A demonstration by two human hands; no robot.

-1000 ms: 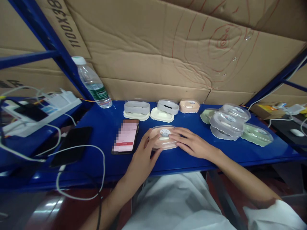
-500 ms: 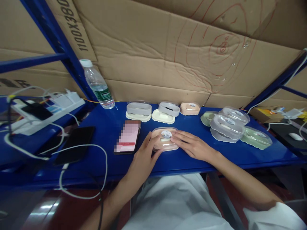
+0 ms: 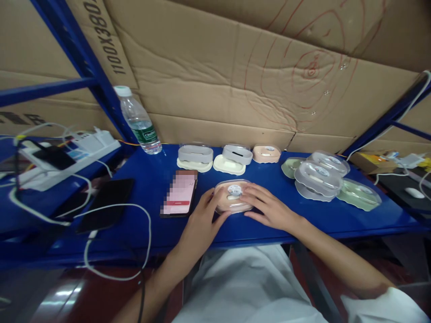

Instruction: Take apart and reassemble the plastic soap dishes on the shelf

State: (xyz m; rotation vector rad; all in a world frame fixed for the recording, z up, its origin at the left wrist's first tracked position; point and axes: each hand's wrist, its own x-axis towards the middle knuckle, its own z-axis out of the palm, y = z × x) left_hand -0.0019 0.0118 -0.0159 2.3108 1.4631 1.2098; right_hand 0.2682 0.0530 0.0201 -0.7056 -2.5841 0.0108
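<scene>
A peach plastic box point(image 3: 224, 204) under a clear lid lies on the blue table in front of me, with a round white label point(image 3: 235, 190) and a pale oval part below it. My left hand point(image 3: 207, 211) grips its left end, the fingers along the far side and the thumb at the near edge. My right hand point(image 3: 269, 208) is curved round the right end. Its fingertips press on the lid beside the label, and its thumb is at the near right corner. The fingers partly hide both ends of the box.
Left of the box lies a phone point(image 3: 180, 195) with a lit screen, then a dark phone point(image 3: 106, 204) and a white cable point(image 3: 150, 229). Behind stand grey boxes point(image 3: 195, 154), another peach box point(image 3: 266, 153) and a water bottle point(image 3: 143, 128). Clear-lidded boxes point(image 3: 318, 175) are stacked at right.
My right thumb has come out from the palm toward the near edge of the box, and the right fingers have shifted slightly on the lid. The left hand keeps its grip.
</scene>
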